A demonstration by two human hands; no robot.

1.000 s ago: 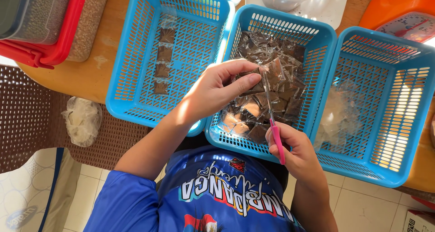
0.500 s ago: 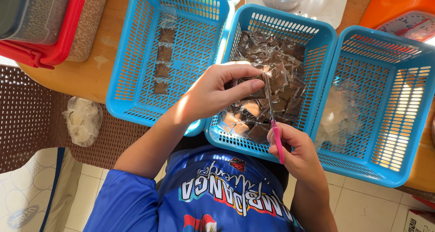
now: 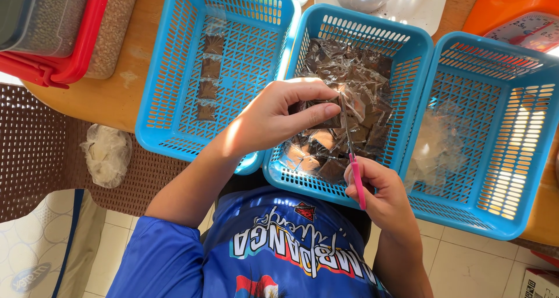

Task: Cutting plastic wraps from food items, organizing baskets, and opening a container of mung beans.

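My left hand [image 3: 279, 114] pinches a small clear packet with a dark brown square [image 3: 326, 118] over the middle blue basket [image 3: 372, 33]. My right hand [image 3: 378, 193] grips pink-handled scissors [image 3: 352, 158], whose blades reach up to the packet's right edge. The middle basket holds several wrapped brown squares [image 3: 355, 76]. In the left blue basket [image 3: 169, 71] a short column of brown squares [image 3: 209, 76] lies flat. The right blue basket [image 3: 524, 129] holds clear plastic scraps [image 3: 437, 146].
The baskets rest on a round wooden table [image 3: 116, 94]. A red-rimmed container [image 3: 70, 47] stands at the far left, a white bowl on a white tray [image 3: 407, 6] at the back, an orange scale [image 3: 518, 18] at the far right. A crumpled plastic bag [image 3: 108, 155] lies on a brown woven chair.
Both hands stay almost in place over the middle basket. The scissors' blades have shifted slightly along the packet's edge.
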